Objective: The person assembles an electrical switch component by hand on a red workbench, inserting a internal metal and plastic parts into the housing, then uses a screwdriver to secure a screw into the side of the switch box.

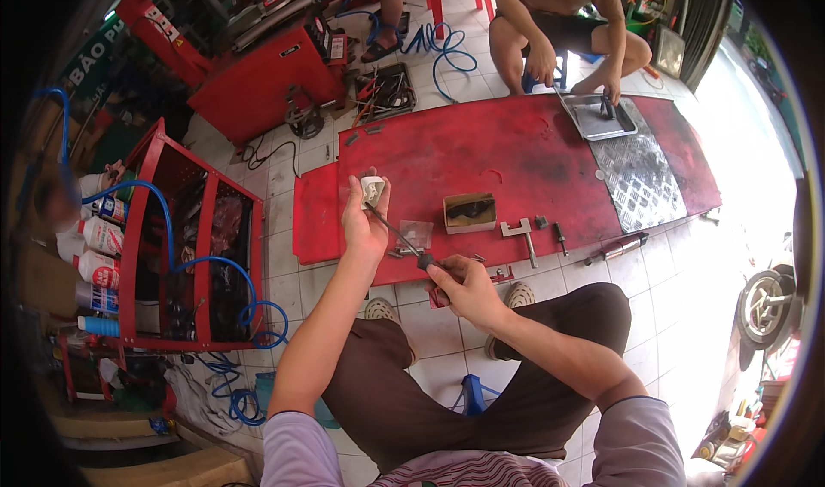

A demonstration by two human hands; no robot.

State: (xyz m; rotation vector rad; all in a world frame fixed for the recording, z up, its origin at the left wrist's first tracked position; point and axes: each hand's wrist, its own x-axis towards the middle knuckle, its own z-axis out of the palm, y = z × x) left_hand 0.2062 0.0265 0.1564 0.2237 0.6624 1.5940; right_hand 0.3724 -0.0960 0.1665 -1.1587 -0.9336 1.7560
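Note:
Raised over the near left of the low red table, my left hand is closed around a small white hollow part. My right hand grips the dark handle of a screwdriver. The shaft slants up and left, its tip at the white part; whether it touches cannot be made out. Beyond my right hand stands an open cardboard box with a black thing inside. Beside it lie a metal C-shaped tool, a small dark block and a slim rod-like tool. A clear plastic bag lies left of the box.
Across the table a person reaches into a metal tray near a chequered metal plate. At left stands a red cart with bottles and a blue hose. A toolbox sits behind; a wheel stands right.

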